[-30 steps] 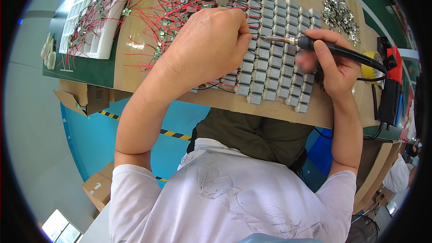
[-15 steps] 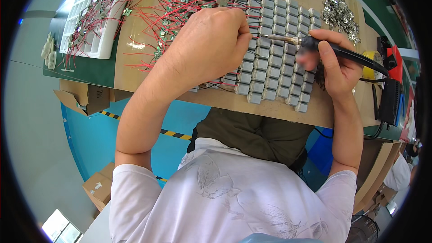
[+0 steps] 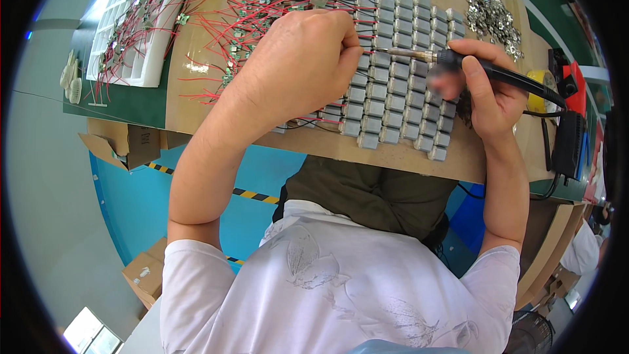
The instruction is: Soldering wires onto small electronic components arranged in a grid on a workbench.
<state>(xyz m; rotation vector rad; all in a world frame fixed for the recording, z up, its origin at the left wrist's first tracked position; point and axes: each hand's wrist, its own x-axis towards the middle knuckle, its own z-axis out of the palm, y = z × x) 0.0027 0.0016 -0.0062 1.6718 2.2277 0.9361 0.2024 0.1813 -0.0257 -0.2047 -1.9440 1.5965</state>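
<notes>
The left hand (image 3: 308,52) arches over grey blocks (image 3: 395,86), fingertips pinched together, contents hidden; the right hand (image 3: 493,101) grips a soldering iron (image 3: 508,77) pointing left.

1. The left hand (image 3: 308,59) hides its own inner fingers; whether they pinch anything cannot be told.
2. One finger of the right hand (image 3: 496,106) is blurred.
3. The tip of the soldering iron (image 3: 451,59) is too fine to show contact.
4. The upper edge cuts off the white tray (image 3: 145,77).
</notes>
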